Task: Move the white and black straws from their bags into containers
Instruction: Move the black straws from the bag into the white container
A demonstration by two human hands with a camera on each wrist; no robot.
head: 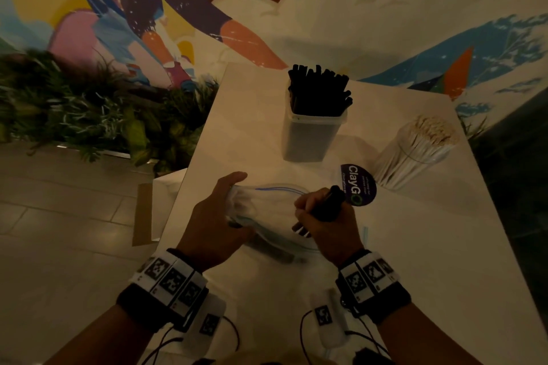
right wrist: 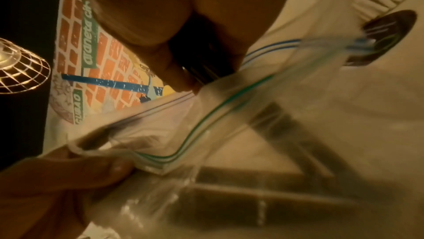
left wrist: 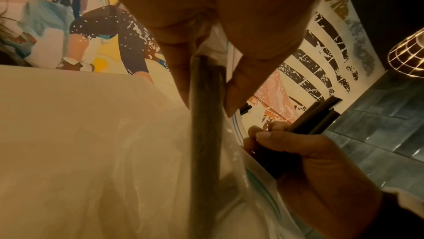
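A clear zip bag [head: 275,216] lies on the white table [head: 415,246] in front of me. My left hand [head: 216,219] grips its bunched left end. My right hand [head: 326,219] grips a small bundle of black straws [head: 330,204] at the bag's mouth. In the left wrist view the same black straws [left wrist: 321,116] stick out of my right fist, and one dark straw [left wrist: 206,134] runs down inside the plastic. The right wrist view shows the bag [right wrist: 229,134] with its blue-green zip line and dark straws inside. A tall clear container [head: 311,133] holds many black straws. A round container of white straws [head: 415,151] stands to its right.
A dark round ClayGo sticker [head: 358,187] lies on the table just beyond my right hand. Green plants [head: 89,109] line the floor at the left, below a painted wall. The table's left edge [head: 189,163] runs close to my left hand.
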